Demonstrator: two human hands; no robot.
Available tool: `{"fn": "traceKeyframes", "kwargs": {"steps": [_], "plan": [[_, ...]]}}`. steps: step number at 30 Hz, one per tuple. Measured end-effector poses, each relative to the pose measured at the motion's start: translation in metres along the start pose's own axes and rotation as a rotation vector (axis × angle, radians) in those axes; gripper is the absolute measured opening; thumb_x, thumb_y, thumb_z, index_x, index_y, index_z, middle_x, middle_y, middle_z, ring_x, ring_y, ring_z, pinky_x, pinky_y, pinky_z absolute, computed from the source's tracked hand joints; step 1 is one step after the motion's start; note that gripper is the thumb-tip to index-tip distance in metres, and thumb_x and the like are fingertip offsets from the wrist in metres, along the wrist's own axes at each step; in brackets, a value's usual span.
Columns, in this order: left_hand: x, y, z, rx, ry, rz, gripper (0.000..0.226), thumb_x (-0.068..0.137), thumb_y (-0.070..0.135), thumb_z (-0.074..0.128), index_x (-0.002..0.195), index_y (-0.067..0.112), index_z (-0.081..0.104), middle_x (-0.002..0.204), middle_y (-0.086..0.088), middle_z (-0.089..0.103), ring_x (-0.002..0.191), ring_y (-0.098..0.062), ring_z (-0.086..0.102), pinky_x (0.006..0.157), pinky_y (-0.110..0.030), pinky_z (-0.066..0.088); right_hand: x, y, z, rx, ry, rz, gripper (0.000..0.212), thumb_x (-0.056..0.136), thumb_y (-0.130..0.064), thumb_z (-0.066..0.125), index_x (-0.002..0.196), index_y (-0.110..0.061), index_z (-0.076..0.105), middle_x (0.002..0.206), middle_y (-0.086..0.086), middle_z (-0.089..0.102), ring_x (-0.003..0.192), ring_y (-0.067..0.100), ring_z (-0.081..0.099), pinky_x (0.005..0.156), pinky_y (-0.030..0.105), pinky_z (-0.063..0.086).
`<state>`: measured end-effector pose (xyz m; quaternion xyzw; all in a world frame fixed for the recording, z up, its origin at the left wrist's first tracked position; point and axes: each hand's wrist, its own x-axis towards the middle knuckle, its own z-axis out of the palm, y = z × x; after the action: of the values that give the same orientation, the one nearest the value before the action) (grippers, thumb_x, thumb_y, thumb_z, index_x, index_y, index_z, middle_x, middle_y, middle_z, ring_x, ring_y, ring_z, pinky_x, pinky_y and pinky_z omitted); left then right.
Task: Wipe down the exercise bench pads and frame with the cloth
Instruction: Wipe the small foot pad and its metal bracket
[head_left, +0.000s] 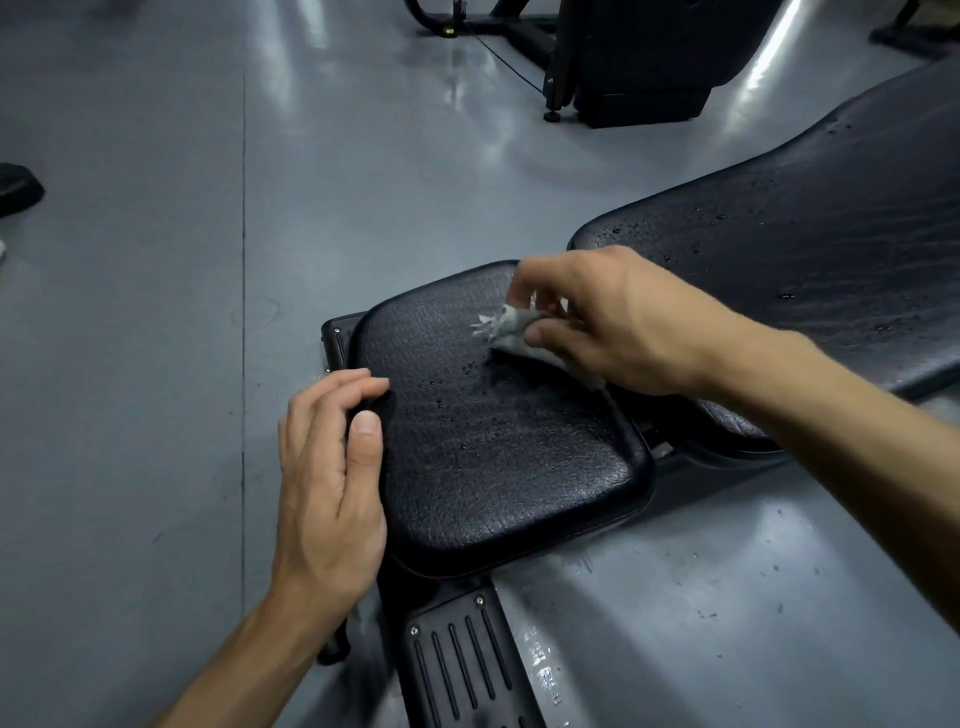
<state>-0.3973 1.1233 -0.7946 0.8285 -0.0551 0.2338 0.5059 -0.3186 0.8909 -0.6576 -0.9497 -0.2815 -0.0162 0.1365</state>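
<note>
Right hand (613, 322) curled round a bunched grey cloth (524, 338), thumb underneath and fingers arched over the top, frayed pale threads sticking out at the cloth's left end. Cloth pressed onto the far right part of the seat pad (498, 447), its lower edge trailing back under the palm toward the wrist. Left hand (332, 478) laid over the seat pad's left edge, fingers loosely bent and close together, fingertips touching the pad's far-left corner, thumb lying flat on the black textured top; nothing held in it. Small water droplets scattered on the seat pad just in front of the cloth, near the middle. Seat pad black, rounded at the corners, with a leather-like grain. Beyond the right hand, the long black back pad (810, 244) stretching away to the upper right, also dotted with droplets, its near end just beside the seat pad with a narrow gap between. Below the seat pad, a black ribbed foot plate (457, 670) of the frame with screws at its corners. Grey glossy floor (156, 312) all round, wet specks on it to the lower right, a thin dark seam running down its left part. At the top, the dark base of another machine (623, 67) standing well apart from the pads.
</note>
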Motion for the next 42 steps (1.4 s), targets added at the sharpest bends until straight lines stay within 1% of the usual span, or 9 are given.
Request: {"fn": "traceKeyframes", "kwargs": {"steps": [8, 14, 16, 19, 21, 30, 36, 39, 42], "plan": [[-0.001, 0.0, 0.0, -0.003, -0.005, -0.018, 0.035, 0.107, 0.031, 0.035, 0.128, 0.02, 0.06, 0.132, 0.007, 0.05, 0.133, -0.02, 0.047, 0.116, -0.03, 0.032, -0.033, -0.024, -0.01, 0.078, -0.292, -0.15, 0.013, 0.091, -0.024, 0.07, 0.087, -0.031, 0.059, 0.078, -0.012, 0.058, 0.072, 0.007, 0.052, 0.064, 0.019, 0.038], [-0.001, 0.001, 0.0, -0.003, -0.001, -0.022, 0.035, 0.106, 0.031, 0.035, 0.127, 0.021, 0.061, 0.132, 0.01, 0.051, 0.132, -0.021, 0.047, 0.114, -0.029, 0.033, 0.0, -0.007, 0.001, -0.079, 0.013, -0.04, 0.005, 0.093, -0.025, 0.067, 0.097, -0.025, 0.064, 0.089, -0.01, 0.059, 0.084, 0.022, 0.06, 0.071, 0.035, 0.045], [0.0, 0.0, 0.0, -0.003, 0.0, -0.02, 0.035, 0.106, 0.031, 0.035, 0.127, 0.021, 0.061, 0.132, 0.009, 0.051, 0.132, -0.021, 0.047, 0.114, -0.028, 0.033, -0.006, -0.011, 0.005, -0.085, 0.001, -0.084, 0.005, 0.093, -0.025, 0.067, 0.097, -0.025, 0.064, 0.09, -0.01, 0.058, 0.081, 0.018, 0.058, 0.071, 0.035, 0.045], [-0.001, 0.0, 0.0, -0.003, -0.002, -0.022, 0.037, 0.107, 0.032, 0.035, 0.128, 0.019, 0.061, 0.132, 0.009, 0.051, 0.132, -0.02, 0.048, 0.114, -0.027, 0.033, -0.02, -0.025, -0.001, -0.027, -0.175, -0.169, 0.009, 0.092, -0.025, 0.069, 0.089, -0.029, 0.061, 0.082, -0.014, 0.053, 0.072, 0.005, 0.045, 0.066, 0.023, 0.034], [-0.001, 0.0, 0.0, -0.003, 0.0, -0.017, 0.036, 0.107, 0.032, 0.035, 0.127, 0.019, 0.061, 0.131, 0.009, 0.051, 0.132, -0.019, 0.048, 0.114, -0.027, 0.032, -0.018, -0.027, -0.008, -0.021, -0.263, -0.145, 0.013, 0.091, -0.024, 0.069, 0.085, -0.032, 0.059, 0.08, -0.012, 0.059, 0.07, 0.005, 0.048, 0.065, 0.022, 0.036], [0.0, -0.001, 0.0, -0.004, 0.005, -0.021, 0.034, 0.107, 0.03, 0.035, 0.127, 0.02, 0.061, 0.131, 0.01, 0.051, 0.132, -0.02, 0.048, 0.114, -0.027, 0.033, 0.044, 0.004, 0.005, -0.088, 0.0, 0.004, 0.013, 0.093, -0.025, 0.068, 0.104, -0.021, 0.073, 0.093, 0.003, 0.073, 0.088, 0.025, 0.064, 0.07, 0.028, 0.038], [0.0, 0.0, 0.0, -0.003, 0.006, -0.017, 0.035, 0.107, 0.031, 0.035, 0.127, 0.02, 0.061, 0.131, 0.009, 0.052, 0.132, -0.02, 0.048, 0.114, -0.027, 0.032, 0.011, -0.013, -0.01, 0.035, -0.316, -0.074, 0.006, 0.095, -0.029, 0.068, 0.089, -0.027, 0.07, 0.072, -0.012, 0.067, 0.065, 0.0, 0.061, 0.058, 0.014, 0.04], [0.0, 0.0, 0.001, -0.005, 0.007, -0.018, 0.034, 0.107, 0.03, 0.035, 0.127, 0.02, 0.061, 0.13, 0.009, 0.051, 0.131, -0.019, 0.048, 0.114, -0.028, 0.033, 0.028, -0.009, -0.004, -0.041, -0.188, -0.058, 0.006, 0.095, -0.027, 0.067, 0.09, -0.031, 0.068, 0.077, -0.013, 0.065, 0.07, 0.003, 0.059, 0.065, 0.025, 0.04], [0.0, -0.001, 0.0, 0.002, 0.004, -0.014, 0.034, 0.106, 0.029, 0.035, 0.127, 0.02, 0.061, 0.131, 0.01, 0.051, 0.132, -0.019, 0.048, 0.114, -0.03, 0.034, 0.049, -0.006, 0.012, -0.076, -0.045, -0.027, 0.013, 0.095, -0.025, 0.065, 0.106, -0.023, 0.072, 0.091, -0.002, 0.068, 0.089, 0.023, 0.063, 0.074, 0.033, 0.045]]}}
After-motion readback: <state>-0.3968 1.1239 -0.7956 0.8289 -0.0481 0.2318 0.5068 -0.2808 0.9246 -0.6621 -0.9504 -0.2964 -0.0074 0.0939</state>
